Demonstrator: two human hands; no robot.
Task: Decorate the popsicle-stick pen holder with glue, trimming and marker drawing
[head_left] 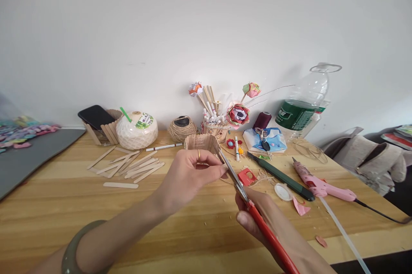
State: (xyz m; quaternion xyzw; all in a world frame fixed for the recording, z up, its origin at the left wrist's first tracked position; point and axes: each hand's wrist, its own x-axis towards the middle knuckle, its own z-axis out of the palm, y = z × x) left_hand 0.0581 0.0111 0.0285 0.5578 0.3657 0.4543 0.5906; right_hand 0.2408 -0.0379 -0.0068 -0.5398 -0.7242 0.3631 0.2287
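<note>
1. Red-handled tool [263, 227] reaches up from the foreground, gripped in the right of the hands I watch remotely, the right hand [271, 210].
2. Beside its metal tip, I see the left hand [189, 175] closed in a pinch; on what, I cannot tell.
3. Just behind sits a brown ridged box [200, 141] on the wooden bench [48, 205].
4. Farther out: flat wooden sticks [144, 166] left, a pink glue gun [317, 185] right.

Glue gun [320, 187] lies right of the scissors [254, 212].
</note>
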